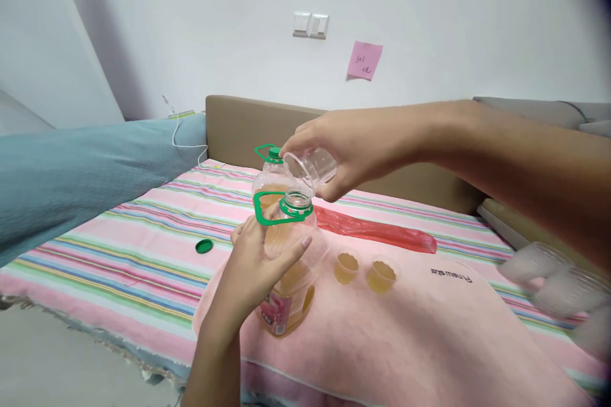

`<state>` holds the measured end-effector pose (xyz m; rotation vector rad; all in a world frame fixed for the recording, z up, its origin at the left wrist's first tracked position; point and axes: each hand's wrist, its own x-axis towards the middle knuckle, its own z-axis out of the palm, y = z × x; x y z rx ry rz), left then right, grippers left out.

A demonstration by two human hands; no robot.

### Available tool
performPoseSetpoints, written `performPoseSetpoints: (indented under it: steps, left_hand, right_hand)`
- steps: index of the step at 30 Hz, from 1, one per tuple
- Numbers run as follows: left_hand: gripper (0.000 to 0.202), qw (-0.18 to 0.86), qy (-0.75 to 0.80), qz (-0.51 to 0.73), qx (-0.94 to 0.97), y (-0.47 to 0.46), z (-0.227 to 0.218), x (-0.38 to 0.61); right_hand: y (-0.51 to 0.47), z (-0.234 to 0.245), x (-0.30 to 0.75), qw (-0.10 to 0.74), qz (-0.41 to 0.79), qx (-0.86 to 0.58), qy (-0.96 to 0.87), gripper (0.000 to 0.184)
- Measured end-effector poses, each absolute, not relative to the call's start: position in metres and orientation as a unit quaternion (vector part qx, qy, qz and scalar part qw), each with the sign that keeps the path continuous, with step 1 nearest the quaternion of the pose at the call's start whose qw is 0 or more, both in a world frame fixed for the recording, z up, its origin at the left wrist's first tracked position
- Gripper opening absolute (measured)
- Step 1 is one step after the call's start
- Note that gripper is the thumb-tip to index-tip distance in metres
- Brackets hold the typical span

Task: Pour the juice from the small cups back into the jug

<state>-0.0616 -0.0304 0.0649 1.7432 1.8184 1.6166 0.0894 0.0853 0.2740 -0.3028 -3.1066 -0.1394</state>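
Observation:
My left hand [260,261] is wrapped round a large clear juice bottle [291,315] with a green handle ring at its neck. The bottle is uncapped and stands on a pink pillow. Above its mouth, my right hand [324,140] grips a clear plastic cup [315,165], tipped on its side with the rim facing left and down toward the neck. I cannot make out liquid in this cup. Two small cups of yellow liquid, a left cup [347,268] and a right cup [380,275], stand on the pillow beside the bottle.
Behind is a second bottle [267,172] with its green cap on. A loose green cap [204,246] lies on the striped sheet [157,254] at left. A red plastic wrapper [377,229] lies past the pink pillow [405,343]. Blurred clear plastic containers [573,289] sit at right.

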Motion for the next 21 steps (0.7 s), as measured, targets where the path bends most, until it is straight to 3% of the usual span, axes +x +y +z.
performPoseSetpoints:
  steps: [6, 9, 13, 18, 21]
  left_hand:
    - [0.048, 0.076, 0.597, 0.546, 0.583, -0.031, 0.063, -0.062]
    - [0.053, 0.079, 0.608, 0.543, 0.575, -0.031, 0.061, -0.062]
    - [0.071, 0.097, 0.61, 0.538, 0.573, -0.031, 0.059, -0.071]
    - [0.107, 0.032, 0.583, 0.619, 0.526, -0.038, 0.062, -0.088]
    - [0.078, -0.008, 0.543, 0.671, 0.505, -0.045, 0.075, -0.087]
  right_hand:
    - [0.079, 0.278, 0.081, -0.001, -0.061, -0.108, -0.992, 0.036]
    - [0.076, 0.278, 0.08, 0.01, -0.062, -0.116, -0.991, 0.046]
    - [0.075, 0.278, 0.08, 0.03, -0.053, -0.136, -0.989, 0.062]
    - [0.074, 0.279, 0.08, 0.032, -0.034, -0.145, -0.988, 0.061]
    - [0.075, 0.28, 0.08, 0.027, -0.023, -0.142, -0.989, 0.06]
